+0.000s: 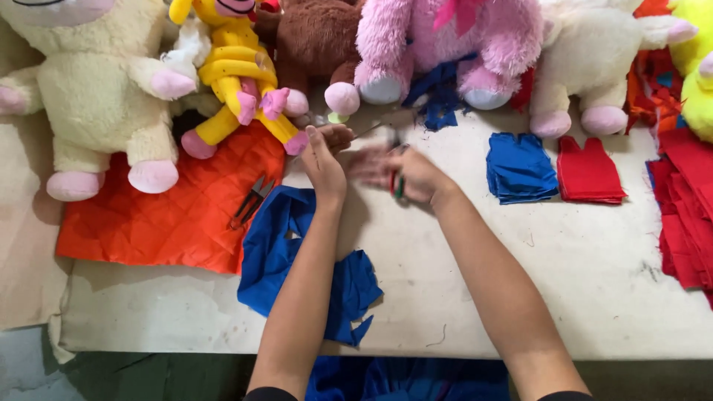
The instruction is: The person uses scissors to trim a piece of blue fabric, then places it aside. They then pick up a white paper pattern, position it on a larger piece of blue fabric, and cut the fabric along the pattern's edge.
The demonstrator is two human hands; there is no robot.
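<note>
Head view of a worktable [460, 297]. Along the far edge sit six plush toys, from left to right: a cream one [89, 89], a yellow one [238, 67], a brown one [316, 37], a pink one [453, 44], a white one [594, 74] and, cut by the frame, a bright yellow one [694, 67]. Below the yellow toy lies one quilted orange cloth [178, 208] with one pair of small snips [252, 199] resting at its right edge, beside one loose blue fabric piece [297, 252]. The left hand [323, 160] is stretched forward, palm turned inward, fingertips pinched near the toys' feet; what it pinches is too small to tell. The right hand [405, 174], motion-blurred, lies just beside it, fingers closed around scissors with a red-and-green handle [397, 184]; the blades point toward the left hand's fingertips. Both forearms cross the table's near edge, the left one covering part of the blue fabric. Further right lie one folded blue stack [520, 169], one folded red stack [589, 172] and a red pile [687, 215] at the frame edge.
</note>
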